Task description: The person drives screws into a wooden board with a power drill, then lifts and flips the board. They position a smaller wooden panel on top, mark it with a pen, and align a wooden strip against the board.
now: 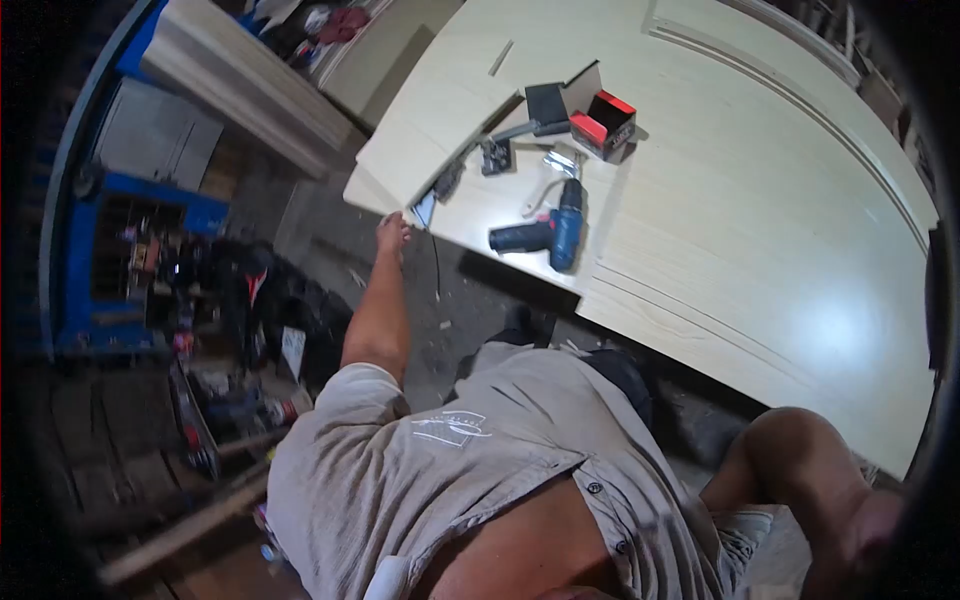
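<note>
My left hand (393, 231) is at the near left edge of the pale wooden panel (760, 190), its fingers curled; what they hold, if anything, I cannot make out. Just right of it lies a small flat, shiny object (424, 210), with a thin dark cord (436, 265) hanging below the edge. A blue and black cordless drill (565, 228) lies on its side on the panel. My right hand (875, 528) is low at the far right, blurred and partly lost in the dark rim, away from the panel's tools.
Behind the drill are an open red and black box (603, 124), a dark flat case (546, 108), a small black block (496, 156) and a paint brush (545, 192). A wood strip (502, 58) lies farther back. Long pale boards (250, 85) lean at left; clutter fills the floor.
</note>
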A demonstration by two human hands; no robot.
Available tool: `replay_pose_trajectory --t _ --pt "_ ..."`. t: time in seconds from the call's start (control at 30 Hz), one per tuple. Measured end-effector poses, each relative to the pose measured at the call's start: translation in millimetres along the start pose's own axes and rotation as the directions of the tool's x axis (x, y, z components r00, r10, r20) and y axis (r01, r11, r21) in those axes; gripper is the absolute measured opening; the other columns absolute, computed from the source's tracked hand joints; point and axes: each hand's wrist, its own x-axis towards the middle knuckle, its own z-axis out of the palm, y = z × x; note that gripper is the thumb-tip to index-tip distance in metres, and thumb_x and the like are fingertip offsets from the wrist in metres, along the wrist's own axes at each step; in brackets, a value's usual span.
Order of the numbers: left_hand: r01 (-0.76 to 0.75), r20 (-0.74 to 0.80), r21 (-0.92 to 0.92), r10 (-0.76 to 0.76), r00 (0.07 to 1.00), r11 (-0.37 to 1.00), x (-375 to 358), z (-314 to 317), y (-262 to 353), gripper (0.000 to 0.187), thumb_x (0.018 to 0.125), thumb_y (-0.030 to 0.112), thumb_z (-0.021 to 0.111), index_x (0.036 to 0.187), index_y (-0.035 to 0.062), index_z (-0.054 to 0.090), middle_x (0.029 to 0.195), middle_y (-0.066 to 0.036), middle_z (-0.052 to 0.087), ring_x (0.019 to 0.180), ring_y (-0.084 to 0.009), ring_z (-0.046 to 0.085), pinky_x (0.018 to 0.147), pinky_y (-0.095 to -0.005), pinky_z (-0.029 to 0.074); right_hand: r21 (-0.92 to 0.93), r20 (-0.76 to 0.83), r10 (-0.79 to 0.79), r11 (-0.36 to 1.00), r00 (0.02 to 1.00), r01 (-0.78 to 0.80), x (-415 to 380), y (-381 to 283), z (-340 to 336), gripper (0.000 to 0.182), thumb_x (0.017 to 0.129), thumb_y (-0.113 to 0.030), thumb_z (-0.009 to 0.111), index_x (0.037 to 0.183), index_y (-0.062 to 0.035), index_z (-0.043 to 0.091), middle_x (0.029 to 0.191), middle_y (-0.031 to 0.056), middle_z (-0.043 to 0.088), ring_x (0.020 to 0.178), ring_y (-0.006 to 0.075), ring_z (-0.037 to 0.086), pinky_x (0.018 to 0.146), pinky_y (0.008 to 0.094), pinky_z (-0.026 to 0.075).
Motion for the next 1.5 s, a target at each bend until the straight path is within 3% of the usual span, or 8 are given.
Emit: replay_pose_trajectory --t 0.07,0.4,0.83,1.03,1.17,1.23,1.3,1.5 --pt "0.017 -0.039 0.054 -0.015 0.999 0.998 59 -1 16 0.019 0.090 0.022 0.064 0.098 0.0060 0.057 0.073 -0.003 0.052 0.056 -0.0111 0.049 0.045 -0.0266 0.040 -0.102 -0.042 0.160 0.981 0.986 -0.163 3 -29 54 0.029 0.105 -0.022 0.031 0.104 -0.0054 0.055 0.084 -0.0001 0.056 0.064 0.0061 0.052 0.058 0.0159 0.046" --pt "0.276 -0.056 -0.205 -0.293 0.954 0.939 137 19 58 0.046 0.087 0.036 0.067 0.116 0.0018 0.058 0.105 -0.013 0.062 0.091 -0.0271 0.063 0.070 -0.0429 0.054 0.148 0.133 0.947 0.272 0.291 -0.951 -66 -101 78 0.036 0.086 0.000 0.053 0.121 0.0045 0.044 0.097 0.0167 0.052 0.087 0.0236 0.050 0.075 0.0362 0.044" --pt "0.024 0.214 -0.566 0.118 0.970 0.824 -9 58 135 0.039 0.093 0.023 0.056 0.125 0.0004 0.053 0.117 -0.014 0.060 0.112 -0.0318 0.058 0.097 -0.0460 0.048 0.233 0.377 0.926 -0.133 -0.037 -0.963 -122 -78 69 0.009 0.082 -0.002 0.051 0.090 -0.0010 0.054 0.087 0.0084 0.049 0.067 0.0130 0.048 0.053 0.0198 0.036" --pt "-0.305 0.115 -0.636 0.479 0.870 0.708 -205 82 153 0.037 0.092 0.014 0.060 0.124 -0.0036 0.054 0.121 -0.013 0.060 0.108 -0.0236 0.060 0.093 -0.0406 0.050 0.103 0.549 0.786 -0.402 -0.285 -0.910 -136 -53 84 0.040 0.092 -0.024 0.058 0.122 0.0024 0.054 0.099 0.0148 0.063 0.060 0.0108 0.056 0.038 0.0154 0.029" --pt "-0.801 0.032 -0.113 0.808 0.588 0.588 -298 126 113 0.020 0.089 0.010 0.068 0.104 -0.0039 0.066 0.102 -0.010 0.067 0.088 -0.0186 0.064 0.080 -0.0330 0.052 0.007 0.718 0.597 -0.518 -0.357 -0.855 -148 -17 125 0.074 0.094 -0.051 0.052 0.139 0.0055 0.037 0.119 0.0256 0.059 0.053 0.0136 0.057 0.036 0.0158 0.031" --pt "-0.981 0.186 0.153 0.971 0.150 0.122 -317 137 75 0.032 0.081 0.008 0.071 0.109 -0.0041 0.064 0.103 -0.018 0.068 0.091 -0.0290 0.067 0.081 -0.0351 0.053 -0.013 0.780 0.509 -0.568 -0.364 -0.823 -147 -4 140 0.086 0.092 -0.060 0.051 0.142 0.0066 0.032 0.124 0.0285 0.056 0.051 0.0142 0.057 0.035 0.0159 0.031" --pt "-0.953 0.243 -0.062 0.931 0.274 0.297 -366 171 74 0.036 0.079 0.003 0.063 0.114 -0.0041 0.063 0.107 -0.022 0.068 0.097 -0.0327 0.068 0.085 -0.0381 0.053 -0.042 0.776 0.493 -0.581 -0.393 -0.813 -141 4 153 0.103 0.086 -0.073 0.047 0.147 0.0058 0.020 0.126 0.0324 0.054 0.055 0.0181 0.065 0.030 0.0139 0.032" --pt "-0.906 0.431 -0.203 0.865 0.257 0.371 -399 207 16 0.063 0.057 -0.002 0.062 0.120 0.0030 0.064 0.118 -0.014 0.066 0.105 -0.0349 0.063 0.091 -0.0397 0.053 -0.524 0.619 0.565 -0.219 -0.545 -0.823 -175 6 154 0.027 0.078 -0.024 0.065 0.089 -0.0010 0.058 0.070 0.0030 0.051 0.047 0.0098 0.040 0.042 0.0266 0.030"
